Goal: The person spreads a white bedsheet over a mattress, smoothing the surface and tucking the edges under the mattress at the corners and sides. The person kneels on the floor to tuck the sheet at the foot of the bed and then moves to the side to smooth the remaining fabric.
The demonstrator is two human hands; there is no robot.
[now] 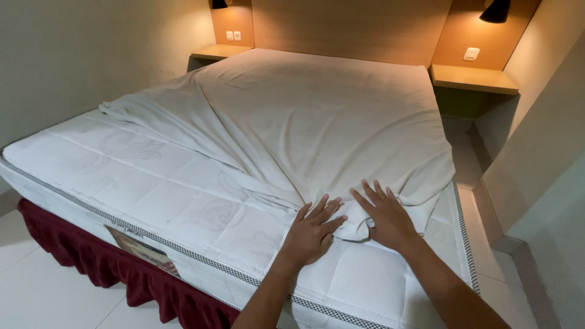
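Observation:
A white quilted mattress (152, 183) lies on a bed with a dark red skirt (103, 262). A cream sheet (317, 116) covers its far and right part, bunched in folds toward the near corner. My left hand (312, 230) lies flat with fingers spread on the sheet's gathered corner. Close beside it, my right hand (385, 214) presses flat on the same corner, fingers apart. Neither hand grips the cloth.
A wooden headboard (347, 27) spans the back wall, with small shelves at the left (219, 52) and right (472, 78) and black lamps above. White tiled floor (36, 280) runs along the near left; a narrow gap (481, 183) separates bed and right wall.

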